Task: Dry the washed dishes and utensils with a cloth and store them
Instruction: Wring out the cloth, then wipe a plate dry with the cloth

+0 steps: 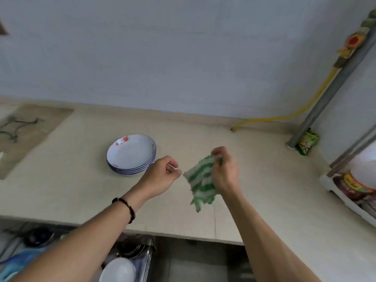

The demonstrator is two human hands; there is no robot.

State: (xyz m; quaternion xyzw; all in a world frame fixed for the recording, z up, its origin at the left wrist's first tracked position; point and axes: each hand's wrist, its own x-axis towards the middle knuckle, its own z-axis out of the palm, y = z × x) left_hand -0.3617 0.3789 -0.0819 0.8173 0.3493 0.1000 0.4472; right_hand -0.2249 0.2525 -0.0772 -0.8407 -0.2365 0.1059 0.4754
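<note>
Head view, nearest first: both bare forearms enter from the bottom edge and reach forward over the desk [81,180]; below its front edge, at the lower left, lies a rack or basin with a white dish [118,270] and darker blurred items that cannot be made out, partly covered by the left forearm. A dark bead bracelet [127,208] circles the left wrist; the left hand [162,176] hovers above the desk with its fingers loosely curled, thumb tip near the forefinger, and its grip holds nothing that can be seen, though the gap to the near corner of the cloth is small. The right hand [223,171] is raised with its back toward the camera and the fingertips bunched at the top; its grip pinches the upper edge of the green-and-white striped cloth [201,182], which hangs down and to the left of the palm, its lower corner blurred. Farther back and left of the hands, a stack of shallow white plates [131,154] with blue rims and red marks rests on the desk, apart from both hands. At the right edge a white tray [345,202] of packets is cut off by the frame; behind, a green packet [307,142] leans at the foot of a grey pipe [333,86], beside a yellow hose [284,117] running along the wall; at far left a stove grate [14,127] is blurred.
</note>
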